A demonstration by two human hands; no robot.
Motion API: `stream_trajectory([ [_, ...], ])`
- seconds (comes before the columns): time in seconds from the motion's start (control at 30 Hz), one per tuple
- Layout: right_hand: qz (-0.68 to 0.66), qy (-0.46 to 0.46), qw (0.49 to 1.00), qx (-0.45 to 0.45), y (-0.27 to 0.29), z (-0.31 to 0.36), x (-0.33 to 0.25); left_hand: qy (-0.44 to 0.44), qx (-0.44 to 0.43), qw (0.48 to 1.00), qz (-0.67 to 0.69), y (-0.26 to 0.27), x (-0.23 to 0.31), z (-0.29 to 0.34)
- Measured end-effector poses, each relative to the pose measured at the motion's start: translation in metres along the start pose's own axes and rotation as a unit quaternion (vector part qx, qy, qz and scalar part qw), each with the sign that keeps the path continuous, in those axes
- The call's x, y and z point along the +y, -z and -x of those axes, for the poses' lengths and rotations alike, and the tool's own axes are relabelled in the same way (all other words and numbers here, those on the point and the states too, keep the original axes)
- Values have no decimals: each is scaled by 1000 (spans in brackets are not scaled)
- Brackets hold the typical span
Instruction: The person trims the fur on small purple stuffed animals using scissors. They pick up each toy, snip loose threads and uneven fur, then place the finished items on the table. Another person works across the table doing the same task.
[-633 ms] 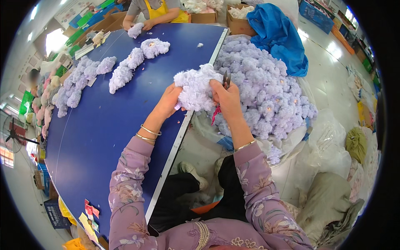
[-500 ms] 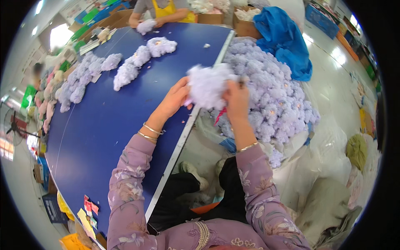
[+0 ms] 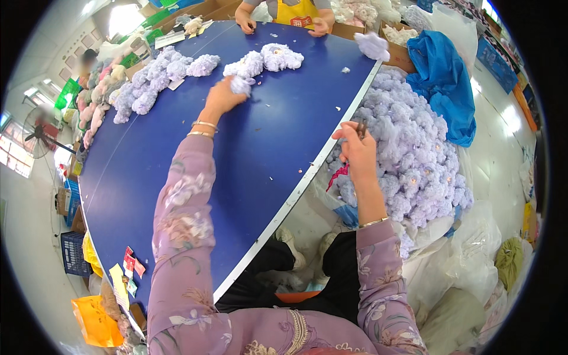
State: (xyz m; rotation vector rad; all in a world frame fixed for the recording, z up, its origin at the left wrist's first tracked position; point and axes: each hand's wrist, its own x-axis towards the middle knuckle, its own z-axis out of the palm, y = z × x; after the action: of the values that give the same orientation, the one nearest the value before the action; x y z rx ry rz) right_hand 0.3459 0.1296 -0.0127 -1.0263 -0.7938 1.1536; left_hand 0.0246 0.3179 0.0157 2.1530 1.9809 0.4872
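My left hand (image 3: 223,99) reaches out over the blue table (image 3: 248,154). Its fingers are closed on a fluffy lavender plush piece (image 3: 241,86), partly hidden by the hand, at the near end of a short row of similar pieces (image 3: 281,57). Just beyond the table's right edge, my right hand (image 3: 360,151) is raised, fingers curled round a small dark tool (image 3: 361,128) whose kind I cannot make out. A crumpled magenta strip (image 3: 338,175) hangs beside that hand. Behind it lies a big heap of lavender plush pieces (image 3: 408,154).
Across the table a person in a yellow apron (image 3: 294,13) has both hands near its far edge. One plush piece (image 3: 371,46) is at the far right corner, seemingly in the air. More pieces (image 3: 155,77) lie at left. A blue sheet (image 3: 441,83) drapes behind the heap.
The plush piece between my hands is gone from there. My left hand has moved forward to the row; my right keeps the tool. The person opposite no longer holds a plush piece.
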Motion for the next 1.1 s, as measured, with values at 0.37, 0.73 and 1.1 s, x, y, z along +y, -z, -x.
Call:
stream_trajectory([
  [0.37, 22, -63, 984, -168, -31, 23, 1, -66, -144, 632, 758, -5, 121, 150],
  [0.73, 81, -44, 980, -179, -38, 38, -11, -39, -48, 735, 675, -13, 123, 159],
  [1.1, 4, 30, 999, -26, -20, 26, -1, -74, -175, 672, 716, -41, 109, 147],
])
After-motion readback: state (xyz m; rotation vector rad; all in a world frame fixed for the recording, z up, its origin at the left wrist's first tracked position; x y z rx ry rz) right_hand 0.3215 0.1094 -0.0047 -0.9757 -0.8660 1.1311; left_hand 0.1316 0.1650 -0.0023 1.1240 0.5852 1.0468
